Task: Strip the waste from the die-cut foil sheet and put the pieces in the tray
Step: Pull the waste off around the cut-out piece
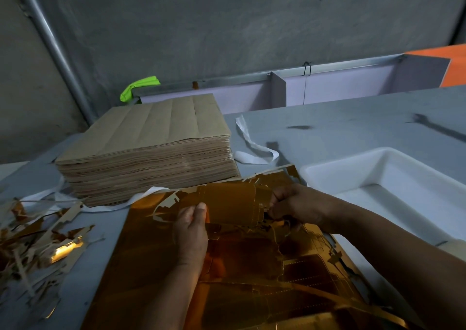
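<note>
A big shiny gold foil sheet (151,266) lies flat on the grey bench (353,123), right in front of the person. Both hands are just above it, holding one cut gold piece (234,203) between them. The left hand (191,231) pinches the left edge of the piece, with the thumb on top and the fingers under it. The right hand (295,207) has its fingers curled round the right edge. The white tray (327,169) sits on the bench just to the right of the sheet, beside the right arm. A messy heap of gold scraps (37,249) lies on the left side of the bench. Behind the sheet is a tall stack of brown sheets (151,133), and a white strip (252,148) lies curled next to the stack
</note>
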A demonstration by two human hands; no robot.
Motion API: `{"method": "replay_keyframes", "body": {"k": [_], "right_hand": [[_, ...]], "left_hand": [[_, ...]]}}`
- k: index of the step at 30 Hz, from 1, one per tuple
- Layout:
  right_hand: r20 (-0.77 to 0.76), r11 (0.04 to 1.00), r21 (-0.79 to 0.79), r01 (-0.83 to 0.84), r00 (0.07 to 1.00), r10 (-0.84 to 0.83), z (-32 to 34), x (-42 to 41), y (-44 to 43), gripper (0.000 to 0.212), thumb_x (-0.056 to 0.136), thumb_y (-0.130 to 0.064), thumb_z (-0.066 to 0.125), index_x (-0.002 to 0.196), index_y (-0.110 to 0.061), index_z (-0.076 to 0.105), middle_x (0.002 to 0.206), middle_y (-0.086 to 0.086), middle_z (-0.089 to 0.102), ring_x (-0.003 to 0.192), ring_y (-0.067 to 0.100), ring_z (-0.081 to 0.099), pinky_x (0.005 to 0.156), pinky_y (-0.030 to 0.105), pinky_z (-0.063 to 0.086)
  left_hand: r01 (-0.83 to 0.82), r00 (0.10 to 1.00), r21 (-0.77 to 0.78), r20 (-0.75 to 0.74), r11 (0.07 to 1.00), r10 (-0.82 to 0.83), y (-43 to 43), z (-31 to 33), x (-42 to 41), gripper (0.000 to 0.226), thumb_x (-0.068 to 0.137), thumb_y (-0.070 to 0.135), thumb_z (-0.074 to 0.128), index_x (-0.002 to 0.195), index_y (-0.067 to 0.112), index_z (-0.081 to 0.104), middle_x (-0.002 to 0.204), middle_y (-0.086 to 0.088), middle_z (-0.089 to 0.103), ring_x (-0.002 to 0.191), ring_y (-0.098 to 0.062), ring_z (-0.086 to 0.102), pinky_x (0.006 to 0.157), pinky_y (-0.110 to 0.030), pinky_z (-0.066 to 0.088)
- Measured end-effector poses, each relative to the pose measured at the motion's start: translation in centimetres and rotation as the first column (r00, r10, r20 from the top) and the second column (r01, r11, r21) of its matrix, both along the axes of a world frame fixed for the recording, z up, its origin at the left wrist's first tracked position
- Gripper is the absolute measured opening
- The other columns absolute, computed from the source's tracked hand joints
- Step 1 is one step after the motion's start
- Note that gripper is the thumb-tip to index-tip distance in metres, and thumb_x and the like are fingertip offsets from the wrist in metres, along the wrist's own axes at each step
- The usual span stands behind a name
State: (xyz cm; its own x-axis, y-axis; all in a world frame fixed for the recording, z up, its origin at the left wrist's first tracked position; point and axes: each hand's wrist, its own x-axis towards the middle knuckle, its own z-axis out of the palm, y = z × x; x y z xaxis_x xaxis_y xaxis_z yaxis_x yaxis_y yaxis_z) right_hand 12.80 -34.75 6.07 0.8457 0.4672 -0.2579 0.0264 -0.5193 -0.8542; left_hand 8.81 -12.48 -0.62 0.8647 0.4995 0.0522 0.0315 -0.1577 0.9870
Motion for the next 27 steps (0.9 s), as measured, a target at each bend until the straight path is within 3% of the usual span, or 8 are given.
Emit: {"method": "replay_keyframes", "body": {"k": [5,8,11,15,21,27], "right_hand": [[0.003,1.000,0.004,0.008,1.000,-0.008,0.16,-0.07,0.01,0.010,0.090,-0.010,0.059,0.082,-0.016,0.061,0.078,0.004,0.058,0.069,0.016,0.056,0.054,0.022,0.045],[0.006,1.000,0.014,0.008,1.000,-0.008,0.15,-0.03,0.02,0.013,0.089,-0.008,0.059,0.078,-0.016,0.058,0.076,0.004,0.057,0.067,0.016,0.056,0.055,0.024,0.046],[0.013,0.999,-0.018,-0.051,0.999,0.051,0.08,-0.09,0.01,0.013,0.088,-0.007,0.058,0.077,-0.015,0.057,0.078,0.005,0.057,0.070,0.017,0.056,0.059,0.026,0.046],[-0.007,0.986,-0.030,-0.164,0.986,0.164,0.49,-0.42,0.03,0.025,0.091,-0.015,0.059,0.068,-0.021,0.067,0.073,-0.001,0.065,0.071,0.012,0.061,0.065,0.025,0.047],[0.018,0.995,-0.019,-0.097,0.995,0.098,0.46,-0.46,0.27,0.044,0.096,-0.043,0.055,0.073,-0.007,0.068,0.073,0.006,0.066,0.069,0.016,0.060,0.073,0.031,0.047],[0.038,1.000,-0.006,-0.014,0.999,0.015,-0.07,-0.40,0.20,0.029,0.092,-0.046,0.062,0.078,-0.021,0.063,0.075,-0.003,0.065,0.068,0.007,0.062,0.064,0.024,0.047]], "left_hand": [[-0.015,1.000,-0.039,0.006,0.999,0.015,0.27,-0.16,0.08,0.027,0.101,0.034,0.046,0.095,0.013,0.062,0.101,-0.018,0.064,0.092,-0.029,0.061,0.073,-0.032,0.045],[-0.034,0.999,-0.083,0.007,0.996,0.035,0.29,0.01,0.08,0.023,0.101,0.036,0.045,0.084,0.026,0.057,0.090,-0.003,0.062,0.081,-0.013,0.057,0.066,-0.027,0.041],[-0.047,0.999,-0.080,0.004,0.996,0.048,0.26,0.02,0.14,0.022,0.101,0.036,0.045,0.082,0.031,0.055,0.088,0.004,0.061,0.080,-0.009,0.056,0.063,-0.026,0.037],[-0.040,0.999,-0.083,0.012,0.996,0.041,0.35,-0.02,0.13,0.023,0.101,0.035,0.045,0.085,0.025,0.059,0.091,-0.003,0.065,0.084,-0.015,0.061,0.066,-0.027,0.042],[-0.029,0.999,-0.071,0.012,0.997,0.030,0.39,-0.06,0.13,0.025,0.101,0.035,0.045,0.093,0.020,0.062,0.096,-0.008,0.067,0.092,-0.020,0.063,0.070,-0.029,0.045],[-0.012,1.000,-0.052,0.011,0.999,0.012,0.16,0.11,-0.11,0.035,0.101,0.033,0.046,0.098,0.003,0.062,0.103,-0.027,0.064,0.096,-0.040,0.062,0.079,-0.039,0.047]]}}
